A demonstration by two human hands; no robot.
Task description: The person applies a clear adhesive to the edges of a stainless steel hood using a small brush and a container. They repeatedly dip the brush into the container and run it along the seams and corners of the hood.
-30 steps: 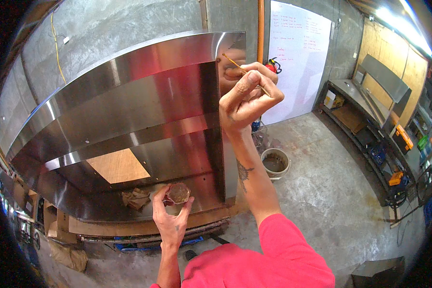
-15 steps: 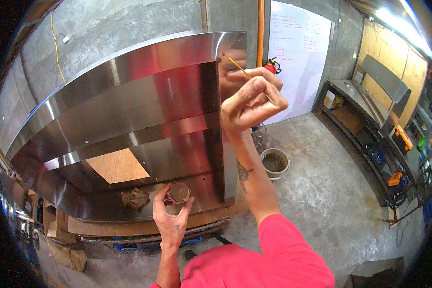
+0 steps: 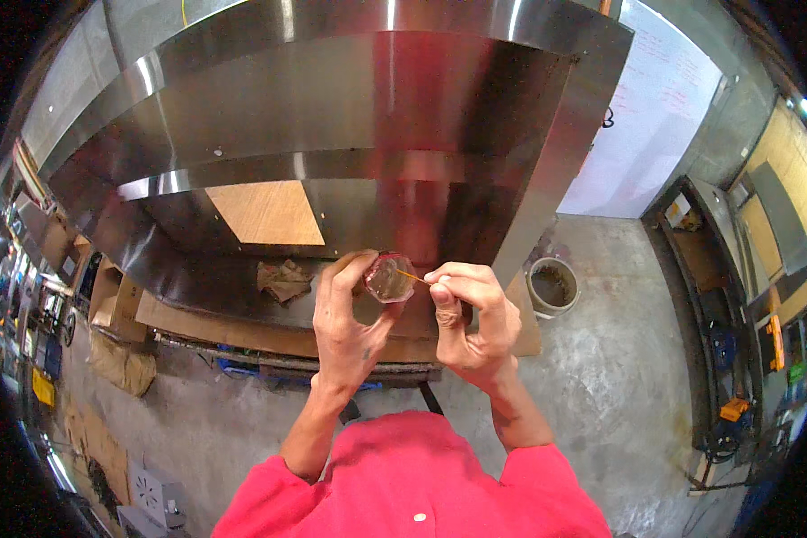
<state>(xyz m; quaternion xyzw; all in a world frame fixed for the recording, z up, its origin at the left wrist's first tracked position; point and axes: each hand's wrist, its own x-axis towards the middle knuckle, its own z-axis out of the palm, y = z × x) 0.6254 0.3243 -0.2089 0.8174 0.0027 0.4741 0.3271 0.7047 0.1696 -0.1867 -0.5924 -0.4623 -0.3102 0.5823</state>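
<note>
My left hand [image 3: 342,327] curls around a small round cup [image 3: 386,287], holding it in front of my chest with its mouth facing up. Inside the cup is something murky and brownish. A thin yellow stick [image 3: 411,275] is pinched between the thumb and fingers of my right hand [image 3: 480,318]. Its far end reaches into the cup, and its tip is too fine to make out. Beyond both hands stands a large shiny stainless-steel hood-like body [image 3: 269,85]. A crumpled brown paper or cloth [image 3: 283,281] lies on its lower ledge, left of the cup.
A square of light wood [image 3: 267,213] shows in the steel body. To the right, a bucket [image 3: 544,303] stands on the concrete floor, with a whiteboard [image 3: 637,134] behind it. Dark shelving [image 3: 677,247] lines the right side. Cardboard boxes [image 3: 115,303] stand at left.
My right hand has come down from the steel body's upper right corner to the cup, bringing the stick into it. The left hand has lifted the cup off the ledge area. The view has shifted.
</note>
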